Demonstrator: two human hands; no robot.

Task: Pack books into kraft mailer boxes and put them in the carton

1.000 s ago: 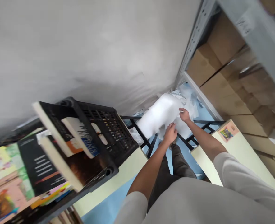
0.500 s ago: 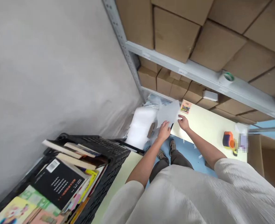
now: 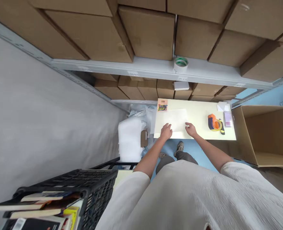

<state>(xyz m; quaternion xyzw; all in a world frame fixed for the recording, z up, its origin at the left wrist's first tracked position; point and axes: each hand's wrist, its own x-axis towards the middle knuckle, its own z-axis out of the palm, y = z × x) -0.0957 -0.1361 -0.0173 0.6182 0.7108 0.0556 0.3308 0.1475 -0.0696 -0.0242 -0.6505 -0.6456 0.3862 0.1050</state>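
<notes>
A pale translucent sheet (image 3: 175, 118) lies flat on the cream table (image 3: 199, 135). My left hand (image 3: 166, 131) rests on the sheet's near left corner with its fingers spread. My right hand (image 3: 191, 129) lies at the sheet's near right corner, its fingers stretched flat toward it. Neither hand grips anything. A thick white roll of foam wrap (image 3: 129, 138) stands on the floor left of the table.
An orange tape dispenser (image 3: 214, 123) and a small colourful card (image 3: 162, 105) lie on the table. An open cardboard box (image 3: 263, 134) stands at the right. Metal shelves (image 3: 155, 68) of boxes rise behind, with a tape roll (image 3: 181, 62). A black crate (image 3: 88, 188) of books sits at lower left.
I pulled a sheet off the white roll, carried it right and laid it flat on the table. My view swung from the wall toward the shelves.
</notes>
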